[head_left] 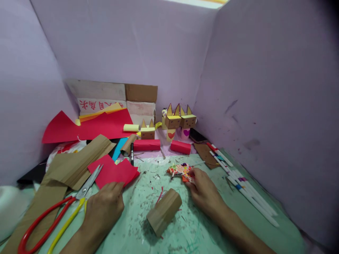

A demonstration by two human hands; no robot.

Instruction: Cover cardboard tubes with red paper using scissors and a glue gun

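My left hand is closed, its bent fingers at the near edge of a cut piece of red paper; its fingertips are partly hidden. Beside it lie scissors with one red and one yellow handle, blades slightly apart and over the red paper. In my right hand, thumb and fingers pinch a small scrap with a colourful floral pattern, white with red and orange. Between the hands a brown cardboard tube lies on its side on the green tabletop.
Several white markers lie along the right wall. At the back stand box-headed cardboard figures with pointed ears, and two red rolls lie before them. Brown cardboard and a large red sheet fill the left side.
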